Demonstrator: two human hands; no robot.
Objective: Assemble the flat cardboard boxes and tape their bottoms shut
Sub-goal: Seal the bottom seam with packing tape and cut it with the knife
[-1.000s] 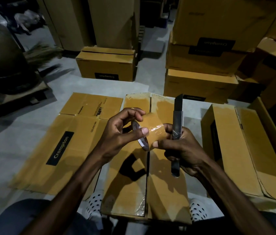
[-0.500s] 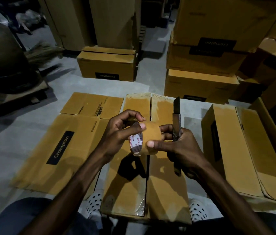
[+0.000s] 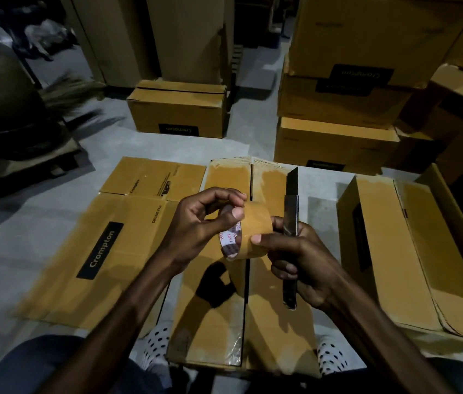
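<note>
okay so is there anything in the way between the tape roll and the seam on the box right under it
Nothing visible. The tape roll is held by both the left hand and the right hand above the box, whose centre seam lies bare below. The knife sits in the right hand, off to the side.

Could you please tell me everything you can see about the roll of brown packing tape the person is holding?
The roll of brown packing tape is a wide, glossy tan cylinder on a white core printed with red lettering. It is held in the air above the seam of the assembled cardboard box, its open end facing left. The left hand pinches its upper rim, thumb on the outer face; the right hand, which also holds a dark utility knife, presses its thumb on the wound tape.
</note>
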